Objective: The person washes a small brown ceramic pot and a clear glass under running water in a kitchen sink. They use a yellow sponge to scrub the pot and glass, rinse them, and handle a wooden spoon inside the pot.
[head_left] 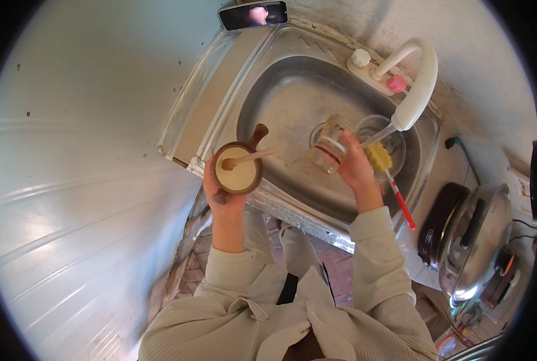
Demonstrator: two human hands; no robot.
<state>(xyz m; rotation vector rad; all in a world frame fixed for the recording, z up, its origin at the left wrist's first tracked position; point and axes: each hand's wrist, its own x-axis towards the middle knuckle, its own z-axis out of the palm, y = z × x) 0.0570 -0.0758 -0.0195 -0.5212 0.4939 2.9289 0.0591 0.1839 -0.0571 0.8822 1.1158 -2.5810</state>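
My left hand [225, 209] is wrapped round a small brown pot [239, 180] with a cream inside and a stubby side handle, held over the sink's left rim. A wooden spoon [247, 158] leans in the pot, its handle sticking out to the right. My right hand [358, 168] grips a clear glass cup [328, 151], tilted over the basin of the steel sink [280, 102]. Water runs from the white faucet [416, 90] close beside my right hand. Behind that hand, a yellow sponge brush [379, 157] with a red-and-white handle rests against a clear bowl [395, 135].
A phone [253, 16] leans at the sink's far left corner. White and pink tap knobs [396, 83] flank the faucet's base. On the right counter stands an electric pan [443, 225] with a large metal lid [482, 240]. A pale wall panel [88, 150] borders the left.
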